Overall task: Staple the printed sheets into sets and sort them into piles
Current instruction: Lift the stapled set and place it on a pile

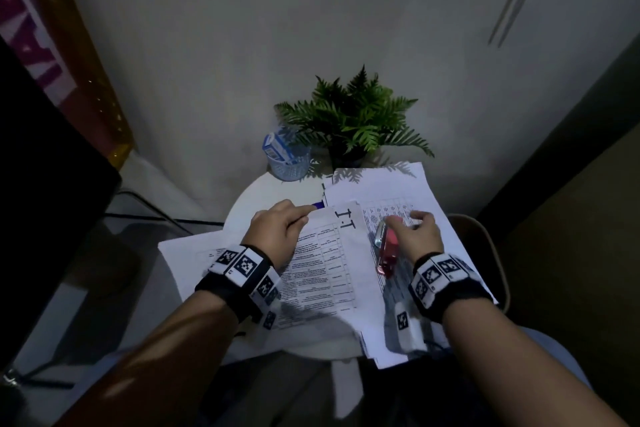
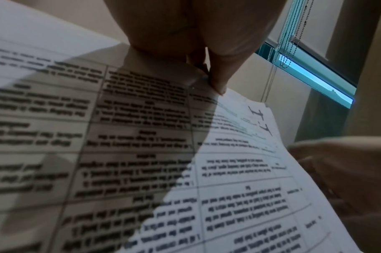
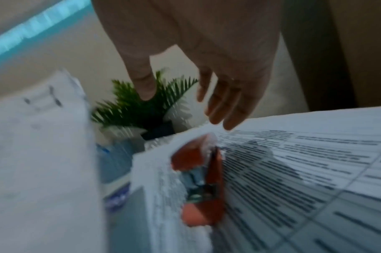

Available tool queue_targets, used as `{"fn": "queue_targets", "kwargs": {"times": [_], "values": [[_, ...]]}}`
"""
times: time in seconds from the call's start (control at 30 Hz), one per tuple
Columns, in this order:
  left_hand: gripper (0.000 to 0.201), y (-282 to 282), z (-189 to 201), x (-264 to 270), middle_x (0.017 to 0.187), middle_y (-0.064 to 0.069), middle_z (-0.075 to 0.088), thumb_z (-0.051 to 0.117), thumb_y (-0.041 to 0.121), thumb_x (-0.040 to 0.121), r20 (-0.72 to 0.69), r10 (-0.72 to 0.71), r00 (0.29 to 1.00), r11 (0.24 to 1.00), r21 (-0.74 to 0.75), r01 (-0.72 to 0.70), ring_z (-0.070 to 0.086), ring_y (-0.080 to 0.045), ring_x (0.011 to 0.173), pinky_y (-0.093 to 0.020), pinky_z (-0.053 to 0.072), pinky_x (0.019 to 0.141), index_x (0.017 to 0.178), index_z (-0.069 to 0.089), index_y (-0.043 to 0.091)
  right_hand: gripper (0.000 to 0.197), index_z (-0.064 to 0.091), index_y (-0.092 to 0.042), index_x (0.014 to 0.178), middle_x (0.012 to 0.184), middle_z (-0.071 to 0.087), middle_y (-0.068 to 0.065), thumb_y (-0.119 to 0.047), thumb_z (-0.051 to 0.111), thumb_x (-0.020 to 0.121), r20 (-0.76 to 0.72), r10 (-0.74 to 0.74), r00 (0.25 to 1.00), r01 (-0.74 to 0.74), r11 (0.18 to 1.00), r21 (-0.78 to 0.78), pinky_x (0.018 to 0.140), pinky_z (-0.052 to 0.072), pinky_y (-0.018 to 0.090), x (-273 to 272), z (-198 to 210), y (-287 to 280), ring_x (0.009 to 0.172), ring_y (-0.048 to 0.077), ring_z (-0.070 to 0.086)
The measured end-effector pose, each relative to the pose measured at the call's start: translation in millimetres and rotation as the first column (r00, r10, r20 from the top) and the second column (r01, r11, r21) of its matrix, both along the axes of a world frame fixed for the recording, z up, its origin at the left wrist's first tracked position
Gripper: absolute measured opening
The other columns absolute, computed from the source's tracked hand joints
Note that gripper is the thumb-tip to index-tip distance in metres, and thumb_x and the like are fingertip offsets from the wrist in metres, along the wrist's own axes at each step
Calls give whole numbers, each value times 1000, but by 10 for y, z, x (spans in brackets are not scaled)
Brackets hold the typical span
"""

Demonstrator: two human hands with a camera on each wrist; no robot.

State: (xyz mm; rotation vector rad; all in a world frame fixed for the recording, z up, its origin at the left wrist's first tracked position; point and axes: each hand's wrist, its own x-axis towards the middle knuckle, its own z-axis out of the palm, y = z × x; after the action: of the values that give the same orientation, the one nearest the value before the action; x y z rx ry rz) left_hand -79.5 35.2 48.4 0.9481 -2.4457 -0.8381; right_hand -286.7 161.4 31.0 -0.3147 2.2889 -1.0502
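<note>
Hands (image 1: 277,232) at sheet (image 1: 322,253) edge

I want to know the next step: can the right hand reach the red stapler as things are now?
Probably yes. The right hand, fingers open and holding nothing, is just above the red stapler, which lies exposed on the sheets. Nothing seems to stand between them.

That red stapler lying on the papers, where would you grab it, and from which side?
Probably round the middle of its long body, coming down from above. The red stapler lies flat on the printed sheets, its length running toward and away from the person, so both long sides are free for thumb and fingers. The right hand hovers open just over it; the left hand pinches another sheet.
</note>
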Motion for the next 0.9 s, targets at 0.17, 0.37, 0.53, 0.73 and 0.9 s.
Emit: {"fn": "queue_targets", "kwargs": {"times": [0.17, 0.37, 0.53, 0.73, 0.9], "values": [[36, 41, -27, -17, 76, 15, 51, 44, 32, 88, -19, -11, 1000, 1000, 29, 11, 59, -26, 83, -39, 47, 83, 114, 67, 27, 83, 37, -3, 134, 135, 44, 20, -51, 70, 75, 24, 194, 981, -189, 909, 373, 91, 41, 36, -83, -288, -152, 119, 33, 50], [33, 57, -26, -22, 83, 12, 53, 45, 28, 91, 32, -6, 999, 999, 42, 4, 59, -26, 86, -43, 45, 87, 116, 66, 22, 67, 35, 1, 130, 123, 54, 19, -38, 63, 84, 32, 158, 987, -159, 922, 352, 82, 43, 32, -126, -309, -267, 108, 33, 57], [33, 86, -16, -12, 86, 3, 61, 46, 28, 90, 34, 9, 999, 999, 50, -11, 60, -27, 85, -43, 46, 87, 115, 67, 22, 47, 39, -9, 122, 100, 59, 6, -22, 62, 84, -44, -100, 994, 89, 975, -204, 83, 46, 36, -70, 158, -232, 98, 30, 59], [36, 169, 74, -36, 86, -2, 63, 44, 28, 88, 41, -42, 998, 999, -25, 44, 62, -30, 80, -46, 47, 83, 113, 68, 19, 10, 55, -16, 94, 68, 70, 3, -25, 59, 91, 47, 102, 994, -50, 776, -628, 45, 53, 28, 367, 700, -364, 51, 18, 61], [36, 195, 128, -25, 85, 0, 62, 43, 29, 89, 69, -46, 997, 996, -75, 52, 61, -31, 80, -39, 43, 82, 115, 67, 23, 33, 56, -27, 89, 76, 66, -3, -59, 56, 82, -122, 138, 983, -181, 851, -492, 69, 54, 31, 563, 530, -467, 70, 15, 64]]}}
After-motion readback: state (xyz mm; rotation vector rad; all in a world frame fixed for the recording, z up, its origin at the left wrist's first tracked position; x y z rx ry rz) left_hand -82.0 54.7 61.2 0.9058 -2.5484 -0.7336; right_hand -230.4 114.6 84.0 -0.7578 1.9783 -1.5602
